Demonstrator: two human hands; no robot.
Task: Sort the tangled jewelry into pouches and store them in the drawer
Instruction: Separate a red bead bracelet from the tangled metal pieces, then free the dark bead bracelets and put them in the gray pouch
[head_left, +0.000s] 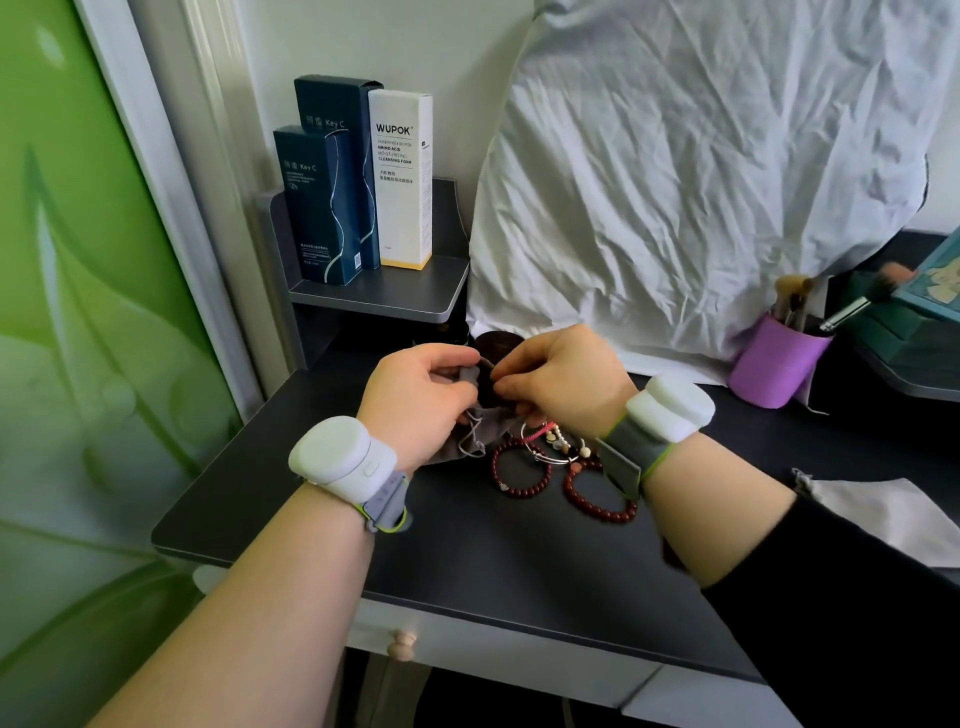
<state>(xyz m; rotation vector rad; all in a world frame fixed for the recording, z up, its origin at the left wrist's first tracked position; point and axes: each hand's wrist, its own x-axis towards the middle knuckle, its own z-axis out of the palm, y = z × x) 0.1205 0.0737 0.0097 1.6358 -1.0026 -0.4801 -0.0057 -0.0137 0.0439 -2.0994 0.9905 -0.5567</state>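
Both hands work above the dark desk (519, 571): my left hand (415, 400) and right hand (563, 382) each pinch the mouth of a grey pouch (480, 439), fingers curled; tangled bracelets (550, 467) lie on the desk just beside it; drawer (493, 649) closed below

White wrist devices (340, 454) on grey, green-edged straps; black right sleeve (841, 587).

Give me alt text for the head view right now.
The left hand and right hand pinch a grey drawstring cloth pouch above the dark desk top. Tangled dark red bead bracelets lie beside it.
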